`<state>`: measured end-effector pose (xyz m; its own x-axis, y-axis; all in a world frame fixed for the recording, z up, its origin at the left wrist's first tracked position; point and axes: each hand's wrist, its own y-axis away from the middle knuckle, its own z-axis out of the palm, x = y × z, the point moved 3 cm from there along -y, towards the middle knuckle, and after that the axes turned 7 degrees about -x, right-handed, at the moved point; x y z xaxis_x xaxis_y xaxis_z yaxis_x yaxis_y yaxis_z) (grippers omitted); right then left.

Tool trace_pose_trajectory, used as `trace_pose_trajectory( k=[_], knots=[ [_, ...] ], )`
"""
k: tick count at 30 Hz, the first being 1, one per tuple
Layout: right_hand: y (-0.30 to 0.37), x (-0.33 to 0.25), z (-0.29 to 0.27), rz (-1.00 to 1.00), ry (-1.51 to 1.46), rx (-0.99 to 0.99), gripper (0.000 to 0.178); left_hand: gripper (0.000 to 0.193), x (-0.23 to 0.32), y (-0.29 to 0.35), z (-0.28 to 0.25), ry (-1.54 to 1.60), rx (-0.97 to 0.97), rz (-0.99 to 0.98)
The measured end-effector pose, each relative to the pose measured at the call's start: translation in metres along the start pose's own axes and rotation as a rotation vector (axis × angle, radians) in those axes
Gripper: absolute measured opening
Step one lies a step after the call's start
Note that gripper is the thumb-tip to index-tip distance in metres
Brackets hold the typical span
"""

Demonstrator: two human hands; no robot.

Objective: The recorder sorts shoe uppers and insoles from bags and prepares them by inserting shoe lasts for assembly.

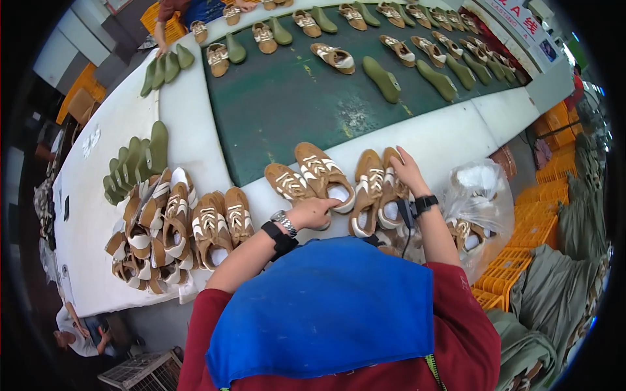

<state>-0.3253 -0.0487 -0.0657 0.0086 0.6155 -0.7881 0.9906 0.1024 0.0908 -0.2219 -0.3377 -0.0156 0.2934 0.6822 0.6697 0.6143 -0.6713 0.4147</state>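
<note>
Both forearms are reaching forward from red sleeves pushed up to the elbows, each wrist wearing a black band, the left also a metal watch. The left hand [315, 212] is curling loosely, its fingers pointing right. The right hand [408, 171] is lying flat farther out, fingers stretching away, palm down.

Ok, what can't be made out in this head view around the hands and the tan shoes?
- Left hand: its fingertips curl into a tan shoe; the grip inside is hidden.
- Right hand: its palm lies over the right-hand tan shoe, so the contact beneath is hidden.
- Plastic bag: the crumpled film blurs the shoes inside.
- Table: its near edge is hidden behind the blue apron.
</note>
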Motion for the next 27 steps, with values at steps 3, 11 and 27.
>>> trace_pose_trajectory(
  k=[3,11,27],
  knots=[
    [0.026,-0.01,-0.002,-0.062,-0.08,-0.105,0.056,0.052,0.002,-0.007,0.0,-0.022,-0.062,-0.084],
    [0.098,-0.02,0.021,-0.024,0.327,-0.09,0.098,0.048,0.013,-0.021,0.014,-0.184,-0.065,0.034],
    [0.041,0.006,-0.013,-0.086,0.607,0.017,0.086,0.051,-0.06,0.035,-0.203,-0.066,0.36,-0.142]
  ],
)
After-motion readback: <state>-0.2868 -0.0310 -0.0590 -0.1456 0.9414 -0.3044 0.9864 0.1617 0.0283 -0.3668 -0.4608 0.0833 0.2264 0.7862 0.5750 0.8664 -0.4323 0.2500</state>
